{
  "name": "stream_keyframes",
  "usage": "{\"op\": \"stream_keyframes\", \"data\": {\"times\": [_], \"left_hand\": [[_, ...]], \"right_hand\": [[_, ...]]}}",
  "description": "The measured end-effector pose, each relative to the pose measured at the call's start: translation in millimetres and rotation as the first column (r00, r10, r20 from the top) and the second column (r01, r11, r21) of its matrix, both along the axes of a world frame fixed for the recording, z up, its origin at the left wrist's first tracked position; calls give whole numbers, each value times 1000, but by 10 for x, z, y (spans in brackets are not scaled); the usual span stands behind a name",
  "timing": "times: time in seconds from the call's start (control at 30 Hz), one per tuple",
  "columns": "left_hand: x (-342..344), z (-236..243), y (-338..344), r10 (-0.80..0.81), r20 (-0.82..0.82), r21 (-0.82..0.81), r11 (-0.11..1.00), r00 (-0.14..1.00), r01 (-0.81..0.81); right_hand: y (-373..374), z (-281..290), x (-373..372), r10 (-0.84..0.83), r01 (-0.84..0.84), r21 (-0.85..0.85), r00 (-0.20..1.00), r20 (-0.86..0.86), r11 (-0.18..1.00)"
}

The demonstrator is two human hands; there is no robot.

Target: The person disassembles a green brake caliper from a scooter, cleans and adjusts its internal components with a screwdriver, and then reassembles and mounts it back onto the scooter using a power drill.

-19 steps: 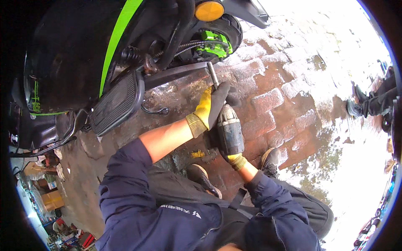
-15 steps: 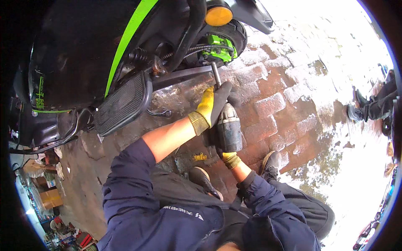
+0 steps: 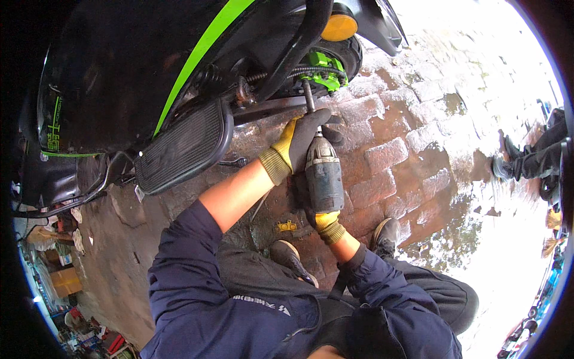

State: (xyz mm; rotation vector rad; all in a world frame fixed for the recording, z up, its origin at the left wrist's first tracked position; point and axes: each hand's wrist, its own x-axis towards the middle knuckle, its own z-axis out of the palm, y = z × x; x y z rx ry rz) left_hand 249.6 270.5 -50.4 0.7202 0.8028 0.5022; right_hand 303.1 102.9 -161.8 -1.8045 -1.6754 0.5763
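My right hand [image 3: 326, 224], in a yellow and dark glove, grips the lower end of an impact wrench [image 3: 326, 184] with a dark, worn body; most of its fingers are hidden beneath the tool. My left hand [image 3: 301, 140], gloved alike, is closed around the long metal socket shaft [image 3: 309, 99] ahead of the wrench's nose. The shaft's tip meets or nearly meets the bright green brake caliper [image 3: 326, 70] at the wheel [image 3: 354, 55] of a black and green vehicle [image 3: 119, 78]; whether it is seated on a bolt I cannot tell.
A ribbed black footrest [image 3: 185, 140] juts out left of my left hand. On the wet brick floor [image 3: 382, 155] lies a small yellow bracket [image 3: 287, 225] near my shoe [image 3: 290, 257]. At the far right stands another person [image 3: 532, 152]. A cardboard box [image 3: 66, 281] is at left.
The shaft's tip has gone from beside the caliper to its lower edge. In the view the vehicle sits farther right and lower. Both hands keep their hold.
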Motion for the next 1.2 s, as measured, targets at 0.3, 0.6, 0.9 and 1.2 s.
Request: {"op": "stream_keyframes", "data": {"times": [0.3,0.6,0.9,1.2], "left_hand": [[148,-162,22,27,-82,56,998,996,-22],[87,-72,-1,72,-226,236,972,971,-17],[277,-435,-494,46,-175,221,975,984,-7],[560,-892,-239,-70,-213,-9,998,975,69]], "right_hand": [[42,-1198,-128,-28,174,79,538,-843,982],[120,-759,-127,-52,131,39,627,-777,991],[39,157,85,-149,195,47,865,-480,980],[-218,-1054,77,-128,251,48,640,-758,967]]}}
